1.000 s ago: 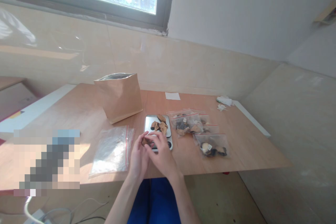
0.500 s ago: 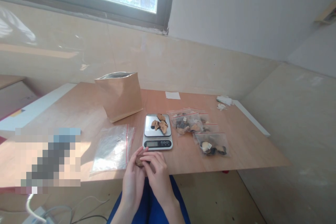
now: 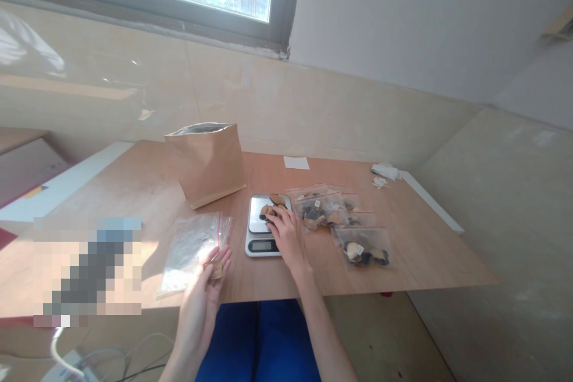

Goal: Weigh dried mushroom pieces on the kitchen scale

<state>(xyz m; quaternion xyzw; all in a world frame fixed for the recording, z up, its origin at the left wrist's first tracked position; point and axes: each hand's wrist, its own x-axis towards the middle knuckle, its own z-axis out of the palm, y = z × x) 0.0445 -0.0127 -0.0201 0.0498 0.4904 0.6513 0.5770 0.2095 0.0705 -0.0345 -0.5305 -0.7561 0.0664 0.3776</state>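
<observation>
My left hand [image 3: 205, 286] hovers palm up over the table's near edge, fingers loosely curled round a small brown dried piece [image 3: 216, 270]. It is beside a stack of clear zip bags [image 3: 190, 245]. My right hand [image 3: 286, 233] reaches onto the platform of a small digital scale [image 3: 262, 236], its fingertips closed on the dried pieces [image 3: 272, 208] lying there. The hand hides part of the scale and the pile.
An open brown paper pouch [image 3: 206, 162] stands behind the scale. Several filled zip bags [image 3: 340, 221] lie to the right of it. A white slip [image 3: 296, 162] and crumpled white scraps [image 3: 384, 173] lie near the table's [image 3: 425, 262] far edge. A blurred patch covers the left.
Both hands were together at the table's near edge working one brown piece. They have parted: the left stays low and leftward with a piece, the right has gone forward onto the scale.
</observation>
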